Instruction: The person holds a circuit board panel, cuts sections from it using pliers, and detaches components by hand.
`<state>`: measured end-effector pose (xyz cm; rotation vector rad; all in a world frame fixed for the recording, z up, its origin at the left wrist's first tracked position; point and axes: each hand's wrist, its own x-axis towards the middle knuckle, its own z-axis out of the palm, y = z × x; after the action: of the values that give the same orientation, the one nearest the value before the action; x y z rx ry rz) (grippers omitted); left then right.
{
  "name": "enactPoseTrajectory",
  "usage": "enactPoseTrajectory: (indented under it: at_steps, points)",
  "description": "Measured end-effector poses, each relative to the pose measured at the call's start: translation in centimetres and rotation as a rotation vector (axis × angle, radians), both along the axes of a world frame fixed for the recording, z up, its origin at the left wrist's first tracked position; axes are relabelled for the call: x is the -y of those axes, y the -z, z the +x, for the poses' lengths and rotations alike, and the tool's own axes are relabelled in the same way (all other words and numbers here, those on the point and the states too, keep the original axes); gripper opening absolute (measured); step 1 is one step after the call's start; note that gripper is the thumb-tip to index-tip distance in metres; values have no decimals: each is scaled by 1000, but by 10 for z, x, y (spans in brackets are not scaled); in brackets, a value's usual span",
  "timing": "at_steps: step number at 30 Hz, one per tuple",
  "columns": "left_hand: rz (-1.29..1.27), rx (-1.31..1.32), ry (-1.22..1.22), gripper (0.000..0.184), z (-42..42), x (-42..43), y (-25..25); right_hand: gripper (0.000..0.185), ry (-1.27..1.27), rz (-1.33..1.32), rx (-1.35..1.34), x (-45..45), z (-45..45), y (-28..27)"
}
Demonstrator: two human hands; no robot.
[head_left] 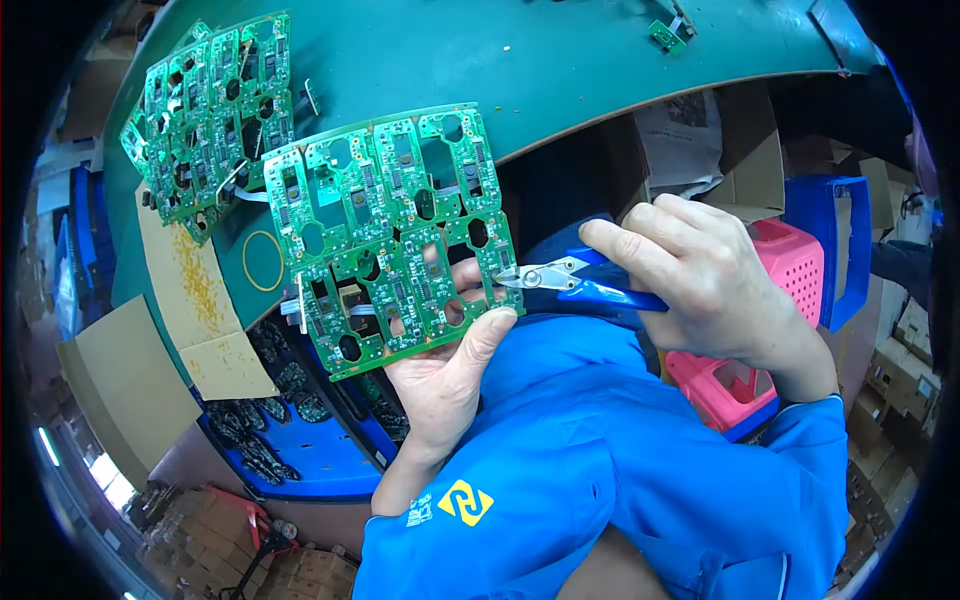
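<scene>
My left hand (445,385) grips a green circuit board panel (395,235) from below, thumb on its front edge and fingers behind, partly seen through the cut-outs. The panel is tilted up toward me and has several rows of small boards with chips and holes. My right hand (690,265) is closed around blue-handled cutting pliers (560,275). Their metal tips meet the panel's right edge; whether they bite into it I cannot tell. White connectors with wires (293,308) stick out at the panel's left side.
More green panels (215,110) are stacked at the left of the green table (400,60). A yellow rubber band (262,260) lies by cardboard with orange bits (195,290). A blue bin (290,450) sits below, a pink basket (790,265) at right, a small board (667,38) at the back.
</scene>
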<state>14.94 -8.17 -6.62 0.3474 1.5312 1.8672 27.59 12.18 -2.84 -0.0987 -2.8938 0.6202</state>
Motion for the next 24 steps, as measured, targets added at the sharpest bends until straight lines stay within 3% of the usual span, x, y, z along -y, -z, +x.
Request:
enactPoseTrajectory:
  at_steps: [8, 24]
  points:
    - [6, 59, -5, 74, 0, 1, 1, 46, -39, 8, -14, -3, 0, 0]
    - [-6, 48, 5, 73, -1, 1, 1, 60, 37, -58, -60, 0, 3, 5]
